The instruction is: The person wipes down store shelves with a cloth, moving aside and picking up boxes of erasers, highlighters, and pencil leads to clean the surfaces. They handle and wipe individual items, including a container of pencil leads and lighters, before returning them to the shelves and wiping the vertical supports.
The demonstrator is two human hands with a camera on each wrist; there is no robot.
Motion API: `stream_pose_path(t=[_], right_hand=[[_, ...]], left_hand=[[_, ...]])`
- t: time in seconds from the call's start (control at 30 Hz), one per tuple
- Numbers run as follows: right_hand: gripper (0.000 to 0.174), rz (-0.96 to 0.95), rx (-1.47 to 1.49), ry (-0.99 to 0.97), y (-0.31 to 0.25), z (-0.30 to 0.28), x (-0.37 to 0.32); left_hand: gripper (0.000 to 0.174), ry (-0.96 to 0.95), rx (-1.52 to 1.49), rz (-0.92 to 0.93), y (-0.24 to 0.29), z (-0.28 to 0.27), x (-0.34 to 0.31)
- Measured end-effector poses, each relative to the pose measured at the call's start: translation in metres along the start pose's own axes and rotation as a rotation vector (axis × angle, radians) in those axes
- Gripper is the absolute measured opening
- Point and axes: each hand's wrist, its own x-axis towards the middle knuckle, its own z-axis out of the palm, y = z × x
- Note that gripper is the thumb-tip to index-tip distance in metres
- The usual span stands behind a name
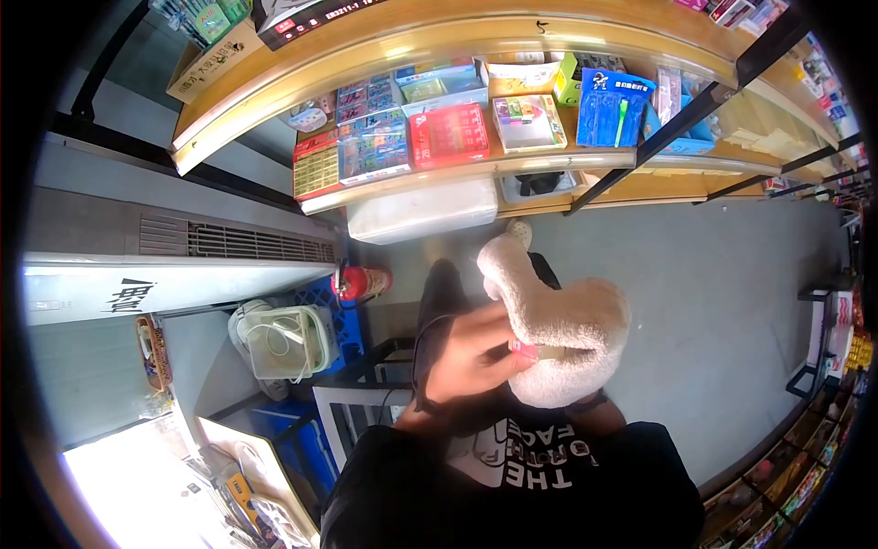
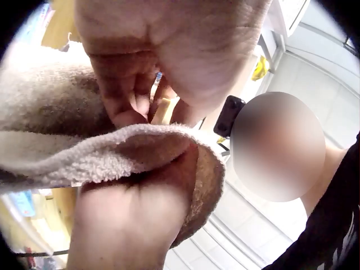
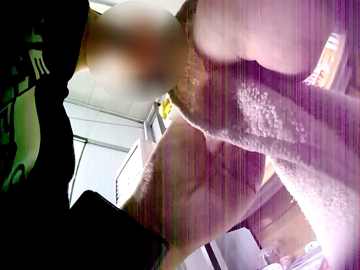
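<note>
A thick, pale fluffy towel (image 1: 576, 316) covers my right hand (image 2: 132, 216), whose wrist and heel show below its edge in the left wrist view; the fingers are hidden inside the cloth. My left hand (image 1: 471, 357) is beside the towel's fold and pinches a small item with a red end (image 1: 523, 349) between thumb and fingers. In the left wrist view a narrow beige piece (image 2: 164, 111) shows between the left fingers, close over the towel's rim. The right wrist view is streaked purple, with the towel (image 3: 315, 180) across it.
Ahead are wooden shelves (image 1: 512, 166) with boxed goods and a blue packet (image 1: 613, 108). A white block (image 1: 421, 210) lies beneath. To the left are a fire extinguisher (image 1: 361, 283), a white tub (image 1: 293, 343) and an air conditioner (image 1: 174, 279). Grey floor (image 1: 704, 302) extends right.
</note>
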Motion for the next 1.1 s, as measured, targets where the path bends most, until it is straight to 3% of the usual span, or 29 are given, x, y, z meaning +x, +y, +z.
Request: stream_pose_path(t=[0.3, 0.4, 0.47, 0.57, 0.7, 1.0, 1.1], right_hand=[[0.054, -0.094, -0.211, 0.012, -0.022, -0.015, 0.017], [0.066, -0.161, -0.484, 0.024, 0.000, -0.013, -0.001], [0.068, -0.184, -0.517, 0.027, 0.007, -0.012, -0.007], [0.062, -0.133, -0.245, -0.017, 0.015, -0.008, -0.013], [0.056, 0.077, 0.045, -0.103, 0.079, 0.009, -0.062], [0.053, 0.148, 0.178, -0.138, 0.081, 0.009, -0.067], [0.054, 0.198, 0.277, -0.115, 0.085, 0.011, -0.074]], left_hand=[[0.022, 0.068, 0.044, -0.056, 0.004, -0.002, -0.002], [0.024, 0.043, 0.082, -0.072, 0.002, -0.002, -0.003], [0.025, 0.020, 0.079, -0.069, 0.008, -0.003, 0.000], [0.023, -0.028, 0.081, -0.005, 0.005, -0.006, 0.002], [0.025, -0.057, 0.138, 0.029, 0.001, -0.008, 0.000], [0.025, -0.068, 0.236, 0.063, 0.000, -0.009, -0.002], [0.036, -0.097, 0.240, 0.010, -0.002, -0.012, -0.007]])
